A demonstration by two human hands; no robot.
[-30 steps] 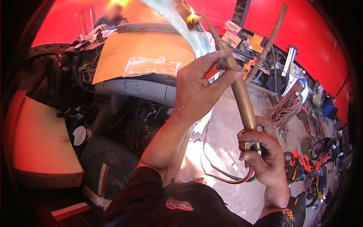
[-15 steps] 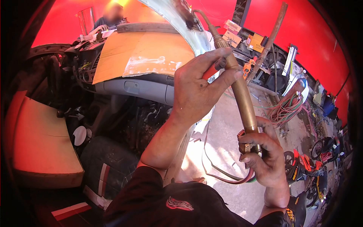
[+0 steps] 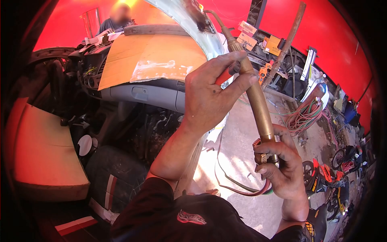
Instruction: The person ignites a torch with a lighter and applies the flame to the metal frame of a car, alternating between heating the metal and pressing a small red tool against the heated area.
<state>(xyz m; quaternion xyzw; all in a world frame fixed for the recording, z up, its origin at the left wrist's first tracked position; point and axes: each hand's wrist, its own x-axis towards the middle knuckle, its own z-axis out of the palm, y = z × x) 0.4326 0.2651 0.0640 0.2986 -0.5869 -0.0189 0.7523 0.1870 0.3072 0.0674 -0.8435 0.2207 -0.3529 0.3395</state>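
A brass gas welding torch (image 3: 256,99) with a ribbed barrel slants across my front, its bent thin nozzle pointing up at the scorched part of a bare metal car pillar (image 3: 205,40). A small orange glow shows near the nozzle tip. My left hand (image 3: 215,82) is closed, with thumb and forefinger at the upper barrel. A red, dark-ended object shaped like a lighter (image 3: 228,74) sits in the same grip. My right hand (image 3: 284,161) wraps the torch's lower end, fingers at the ridged valve knobs (image 3: 260,151). Paired red and green hoses (image 3: 250,192) run from that end.
Cardboard (image 3: 157,56) covers the dashboard over a grey glovebox (image 3: 141,94). To the left is a dark car seat (image 3: 117,169). Another person (image 3: 117,22) is beyond the dashboard. Coiled hoses (image 3: 306,117), boxes (image 3: 246,40) and a rusty pole (image 3: 288,44) stand right.
The orange glow near the nozzle tip looks larger, and the nozzle has shifted very slightly. Both hands keep their grip and place.
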